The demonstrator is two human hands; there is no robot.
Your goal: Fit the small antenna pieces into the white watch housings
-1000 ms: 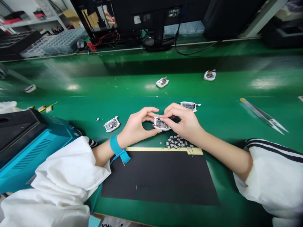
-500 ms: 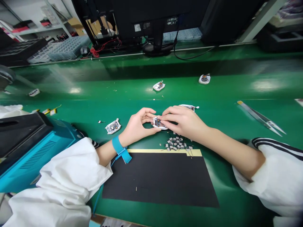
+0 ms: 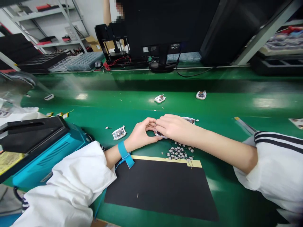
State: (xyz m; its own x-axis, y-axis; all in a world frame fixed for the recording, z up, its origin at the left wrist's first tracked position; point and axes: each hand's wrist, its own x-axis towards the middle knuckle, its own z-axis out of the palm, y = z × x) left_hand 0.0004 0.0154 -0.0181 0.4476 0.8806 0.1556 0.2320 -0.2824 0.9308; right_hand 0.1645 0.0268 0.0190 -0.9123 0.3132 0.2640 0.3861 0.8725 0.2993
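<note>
A white-rimmed device housing with a circuit board (image 3: 161, 135) is pinched at its left edge by my left hand (image 3: 142, 132), which has a blue strap at the wrist. My right hand (image 3: 170, 125) lies over the top of the same housing, its fingers together and hiding most of the board. Just below my right hand is a pile of small grey parts with thin wires (image 3: 178, 153). Another housing (image 3: 119, 133) rests left of my hands, and one more (image 3: 188, 120) is partly hidden behind my right hand.
A black mat (image 3: 161, 189) with a yellow top strip lies nearest me. Tweezers (image 3: 245, 125) are at the right, partly behind my sleeve. A blue and black machine (image 3: 54, 148) stands left. Two housings (image 3: 160, 98) (image 3: 201, 95) sit farther back, before a monitor (image 3: 163, 28).
The camera view has tilted up, showing part of another person at the back. My right hand has moved left over the housing and now covers more of it. My right sleeve now overlaps the tweezers.
</note>
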